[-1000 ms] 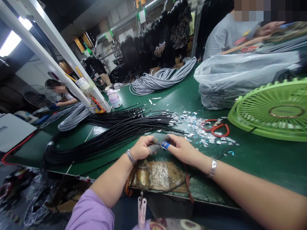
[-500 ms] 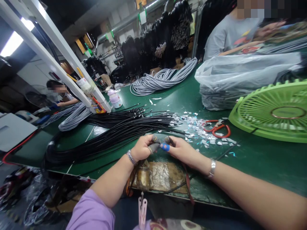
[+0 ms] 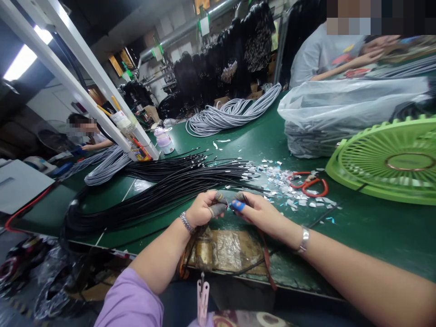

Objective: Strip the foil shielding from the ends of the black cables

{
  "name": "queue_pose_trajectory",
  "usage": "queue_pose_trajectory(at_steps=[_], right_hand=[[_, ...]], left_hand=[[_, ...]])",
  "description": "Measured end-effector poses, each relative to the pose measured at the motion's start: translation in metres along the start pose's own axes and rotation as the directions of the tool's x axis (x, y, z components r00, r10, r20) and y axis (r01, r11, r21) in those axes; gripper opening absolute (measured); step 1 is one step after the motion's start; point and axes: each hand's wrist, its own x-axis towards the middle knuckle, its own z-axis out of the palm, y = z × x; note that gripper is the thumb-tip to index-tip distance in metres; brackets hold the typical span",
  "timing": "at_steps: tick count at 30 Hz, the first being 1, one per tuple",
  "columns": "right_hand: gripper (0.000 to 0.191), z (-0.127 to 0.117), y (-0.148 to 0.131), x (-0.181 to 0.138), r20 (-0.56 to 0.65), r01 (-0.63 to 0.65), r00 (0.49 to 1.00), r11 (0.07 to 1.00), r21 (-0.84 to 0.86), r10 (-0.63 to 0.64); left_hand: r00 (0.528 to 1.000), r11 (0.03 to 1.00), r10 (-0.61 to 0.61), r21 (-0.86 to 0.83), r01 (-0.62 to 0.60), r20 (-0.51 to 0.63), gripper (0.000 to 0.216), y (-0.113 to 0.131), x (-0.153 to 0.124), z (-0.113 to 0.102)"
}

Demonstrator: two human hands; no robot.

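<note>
My left hand [image 3: 208, 206], with grey coverings on its fingertips, pinches thin wires [image 3: 228, 206] at the end of a cable. Close by on the right, my right hand [image 3: 254, 208] is closed on a dark cable end, with blue tape round one finger. The fingers hide most of the cable. Just beyond both hands lies a large bundle of black cables [image 3: 163, 193], whose stripped tips point right toward scattered white and blue scraps [image 3: 282, 181]. Below my hands, a wooden board wrapped in clear tape [image 3: 235, 250] carries a brassy cylinder [image 3: 203, 254].
Red-handled scissors [image 3: 315, 187] lie among the scraps. A green fan [image 3: 391, 159] and a plastic bag [image 3: 316, 118] stand right. Grey cable coils [image 3: 235, 113], a bottle [image 3: 164, 140] and a white post [image 3: 102, 81] are farther back. Co-workers sit at far left and upper right.
My fingertips have drawn slightly apart, and thin coloured wires now show between them. The upper-right co-worker's arm has shifted, and the view has moved slightly.
</note>
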Motion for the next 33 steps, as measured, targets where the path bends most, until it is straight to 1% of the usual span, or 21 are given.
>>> queue_pose_trajectory(at_steps=[2, 4, 6, 7, 8, 9, 10, 12, 14, 17, 18, 20, 22, 23, 24, 27, 29, 31, 33], right_hand=[[0.023, -0.001, 0.001, -0.001, -0.061, 0.063, 0.996, 0.991, -0.117, -0.071], [0.017, -0.003, 0.001, -0.004, -0.077, 0.184, 0.973, 0.934, -0.306, -0.217], [0.012, -0.006, 0.0, -0.007, -0.012, 0.324, 0.926, 0.81, -0.489, -0.378], [0.011, -0.007, 0.0, -0.009, 0.034, 0.381, 0.899, 0.743, -0.55, -0.436], [0.01, -0.008, -0.001, -0.011, 0.076, 0.422, 0.879, 0.692, -0.586, -0.471], [0.01, -0.009, -0.001, -0.012, 0.108, 0.447, 0.867, 0.661, -0.603, -0.487], [0.011, -0.01, -0.001, -0.013, 0.128, 0.459, 0.863, 0.65, -0.606, -0.489], [0.011, -0.01, -0.002, -0.012, 0.151, 0.464, 0.87, 0.675, -0.575, -0.469], [0.014, -0.01, -0.002, -0.009, 0.115, 0.43, 0.893, 0.745, -0.51, -0.436], [0.027, -0.01, -0.002, -0.003, -0.017, 0.288, 0.949, 0.891, -0.352, -0.314], [0.031, -0.009, -0.002, -0.001, -0.04, 0.236, 0.966, 0.93, -0.282, -0.257], [0.039, -0.008, -0.002, 0.002, -0.023, 0.155, 0.987, 0.977, -0.143, -0.16], [0.041, -0.005, 0.0, 0.004, 0.029, 0.115, 0.993, 0.992, -0.058, -0.114], [0.04, -0.004, 0.001, 0.004, 0.041, 0.103, 0.994, 0.993, -0.054, -0.101], [0.039, -0.002, 0.002, 0.004, 0.037, 0.094, 0.995, 0.993, -0.078, -0.092], [0.034, 0.0, 0.004, 0.001, -0.026, 0.087, 0.995, 0.971, -0.224, -0.095], [0.033, 0.0, 0.004, 0.0, -0.017, 0.113, 0.993, 0.964, -0.24, -0.12], [0.034, -0.002, 0.002, -0.001, 0.037, 0.154, 0.988, 0.97, -0.185, -0.15], [0.035, -0.003, 0.002, -0.002, 0.054, 0.185, 0.982, 0.967, -0.176, -0.179]], left_hand=[[1.0, 1.0, -0.009, 0.015, 0.008, 0.016, 0.043, -0.001, 0.0, 0.0], [0.999, 1.0, -0.021, 0.013, 0.021, 0.036, 0.043, 0.0, -0.001, 0.001], [0.998, 0.999, -0.035, -0.004, 0.036, 0.058, 0.044, 0.001, -0.001, 0.001], [0.997, 0.999, -0.043, -0.013, 0.044, 0.065, 0.044, 0.002, -0.001, 0.002], [0.997, 0.998, -0.048, -0.026, 0.05, 0.061, 0.044, 0.002, -0.001, 0.002], [0.998, 0.998, -0.052, -0.042, 0.054, 0.044, 0.045, 0.003, -0.001, 0.002], [0.998, 0.997, -0.056, -0.06, 0.057, 0.02, 0.046, 0.004, -0.001, 0.002], [0.998, 0.994, -0.058, -0.098, 0.055, -0.033, 0.048, 0.004, -0.001, 0.002], [0.997, 0.992, -0.057, -0.118, 0.05, -0.055, 0.049, 0.004, 0.0, 0.001], [0.998, 0.993, -0.052, -0.11, 0.049, -0.028, 0.049, 0.003, -0.001, 0.0], [0.998, 0.993, -0.053, -0.103, 0.051, -0.018, 0.048, 0.002, -0.001, 0.0], [0.998, 0.995, -0.057, -0.083, 0.056, -0.002, 0.047, 0.002, -0.001, -0.001], [0.999, 0.997, -0.05, -0.059, 0.051, 0.01, 0.045, 0.002, -0.001, 0.0], [0.999, 0.998, -0.04, -0.046, 0.041, 0.018, 0.044, 0.002, 0.0, 0.0], [0.999, 0.999, -0.028, -0.034, 0.028, 0.026, 0.043, 0.002, 0.0, 0.0], [0.999, 1.0, -0.008, -0.014, 0.008, 0.031, 0.04, 0.003, 0.001, 0.001], [1.0, 1.0, -0.02, -0.023, 0.021, 0.019, 0.04, 0.004, 0.0, 0.001], [0.999, 0.999, -0.035, -0.041, 0.036, 0.01, 0.042, 0.003, 0.0, 0.0], [0.999, 0.998, -0.039, -0.058, 0.04, 0.009, 0.044, 0.003, -0.001, 0.0]])
